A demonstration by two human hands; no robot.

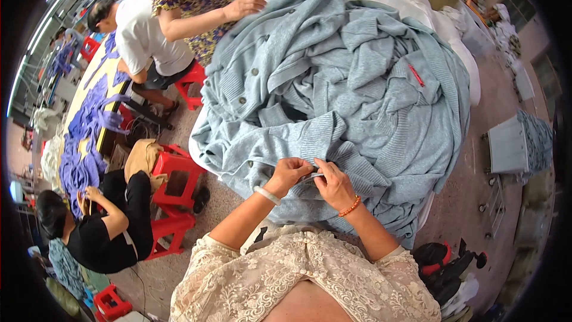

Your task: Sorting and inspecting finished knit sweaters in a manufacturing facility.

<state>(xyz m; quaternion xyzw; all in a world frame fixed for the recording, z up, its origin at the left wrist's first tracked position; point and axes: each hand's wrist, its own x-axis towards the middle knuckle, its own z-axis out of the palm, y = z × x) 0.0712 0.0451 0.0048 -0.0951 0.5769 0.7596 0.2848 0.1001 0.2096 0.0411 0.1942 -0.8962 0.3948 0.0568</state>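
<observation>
A large heap of grey-blue knitted cardigans (387, 107) with dark buttons fills a white tub (472, 77) in front of me. At the near side of the heap, my left hand (288, 175) pinches a thin edge of a cardigan (313, 134) between thumb and fingers. Close beside it, my right hand (335, 187) pinches the same edge, fingertips almost meeting the left ones. A small dark spot shows between the fingertips, too small to make out. A slim red tool (416, 75) lies on top of the heap at the right.
Across the heap, a person in a patterned top (190, 0) reaches a hand to the cardigans. Two people sit at a long table (92, 92) with purple knitwear (83, 143) at left. Red stools (179, 176) stand nearby. A wheeled bin (507, 146) is at right.
</observation>
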